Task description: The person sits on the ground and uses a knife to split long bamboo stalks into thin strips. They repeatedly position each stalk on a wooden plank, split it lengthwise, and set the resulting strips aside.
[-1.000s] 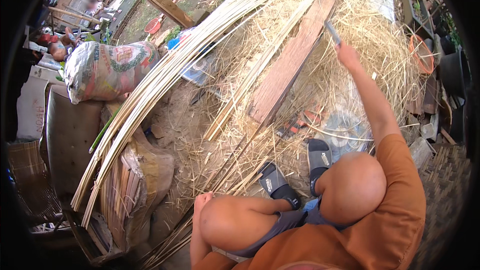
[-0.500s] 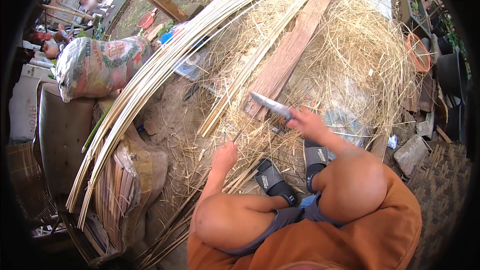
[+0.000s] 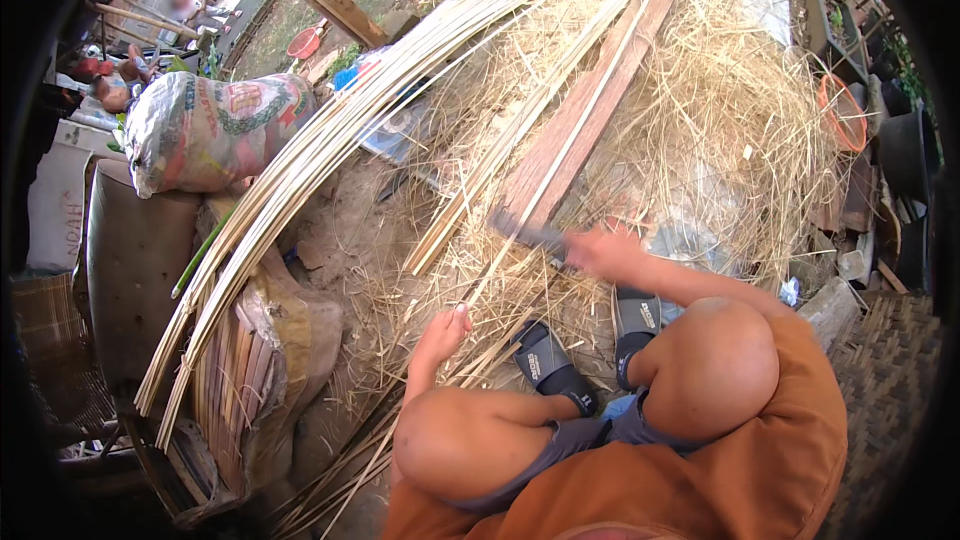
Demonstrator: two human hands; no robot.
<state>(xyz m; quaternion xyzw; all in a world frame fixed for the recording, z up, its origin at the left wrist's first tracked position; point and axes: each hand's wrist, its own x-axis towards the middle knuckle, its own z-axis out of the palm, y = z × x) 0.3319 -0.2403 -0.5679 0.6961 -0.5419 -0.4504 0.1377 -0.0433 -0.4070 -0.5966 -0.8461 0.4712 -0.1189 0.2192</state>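
My left hand (image 3: 440, 337) is closed around a thin pale bamboo strip (image 3: 572, 140), low in front of my left knee. From there the strip runs up and away along a long brown wooden plank (image 3: 543, 155). My right hand (image 3: 608, 256) grips a knife (image 3: 536, 236), its handle hidden in my fingers. The blade, smeared by motion, crosses the strip at the plank's near end. Whether it presses on the strip or just hovers over it I cannot tell. Beside the plank on the left lie more split strips (image 3: 465, 205).
Curly shavings (image 3: 720, 130) cover the ground around the plank. A bundle of long strips (image 3: 290, 175) arches across the left over a worn chair frame (image 3: 290, 340). Behind it sits a stuffed sack (image 3: 220, 130). An orange basket (image 3: 842, 112) and dark pots (image 3: 905, 155) stand at the right.
A pale strip now lies along the plank, which was bare before. The knife has come down and toward me, onto the strip's line. My left hand has shifted slightly down.
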